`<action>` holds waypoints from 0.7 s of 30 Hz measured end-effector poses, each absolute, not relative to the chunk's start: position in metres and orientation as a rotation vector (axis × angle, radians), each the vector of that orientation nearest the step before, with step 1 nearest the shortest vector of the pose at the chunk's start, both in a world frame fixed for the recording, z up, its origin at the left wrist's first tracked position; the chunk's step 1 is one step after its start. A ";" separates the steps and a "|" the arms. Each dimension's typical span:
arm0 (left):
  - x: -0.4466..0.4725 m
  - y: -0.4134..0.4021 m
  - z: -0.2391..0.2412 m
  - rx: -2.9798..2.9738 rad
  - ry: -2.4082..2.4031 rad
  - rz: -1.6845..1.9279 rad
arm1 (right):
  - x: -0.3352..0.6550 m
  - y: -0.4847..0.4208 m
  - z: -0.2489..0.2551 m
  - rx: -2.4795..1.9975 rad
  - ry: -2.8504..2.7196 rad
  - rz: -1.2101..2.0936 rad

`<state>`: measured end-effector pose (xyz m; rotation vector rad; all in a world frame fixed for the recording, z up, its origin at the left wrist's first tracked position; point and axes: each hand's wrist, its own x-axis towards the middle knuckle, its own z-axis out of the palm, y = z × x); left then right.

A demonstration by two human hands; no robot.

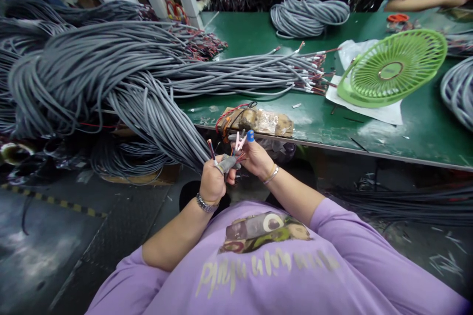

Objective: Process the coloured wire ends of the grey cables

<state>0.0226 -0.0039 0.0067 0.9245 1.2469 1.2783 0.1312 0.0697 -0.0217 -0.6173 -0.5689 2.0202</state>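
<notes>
My left hand [213, 182] is closed around the end of a grey cable [197, 155], with grey wrapping over its fingertips. Thin coloured wires [242, 156] fan out from its grip towards the other hand. My right hand [257, 160], wearing a blue cover [251, 136] on one fingertip, is closed beside these wires. A small pink-handled tool [240, 142] shows at its fingers; its exact kind is unclear. Both hands are close together in front of the table edge. From the left, a thick bundle of grey cables [155, 118] hangs down to the left hand.
More grey cables [240, 76] lie across the green table [310, 123], their stripped ends pointing right. A taped block with wires [268, 122] sits at the front edge. A green fan [393, 69] stands on the right, with a cable coil [308, 15] behind. A co-worker's arm [421, 2] shows at the upper right.
</notes>
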 end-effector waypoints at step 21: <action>0.021 -0.013 0.005 0.994 1.235 1.287 | 0.139 0.067 -0.012 -0.596 -0.429 2.156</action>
